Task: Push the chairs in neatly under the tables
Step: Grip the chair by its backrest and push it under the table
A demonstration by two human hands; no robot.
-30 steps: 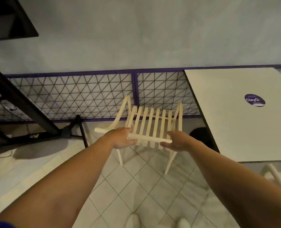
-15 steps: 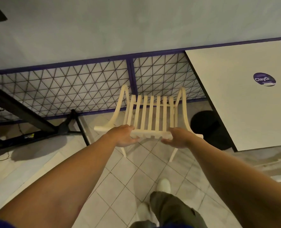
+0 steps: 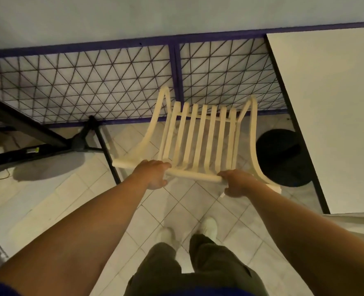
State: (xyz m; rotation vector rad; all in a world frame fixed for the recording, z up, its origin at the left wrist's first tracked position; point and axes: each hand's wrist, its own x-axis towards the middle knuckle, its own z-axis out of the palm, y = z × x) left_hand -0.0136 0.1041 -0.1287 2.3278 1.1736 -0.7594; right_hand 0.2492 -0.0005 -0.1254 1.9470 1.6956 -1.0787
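Cream slatted chair (image 3: 200,137), left hand (image 3: 153,174) and right hand (image 3: 237,184) fingers gripping its top rail

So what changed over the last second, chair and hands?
The chair has drawn nearer in view and now sits lower in the picture; the person's legs and shoes have come into sight, mid-step. The table has slid toward the right edge. Unchanged: left hand and right hand grip the chair's top rail.
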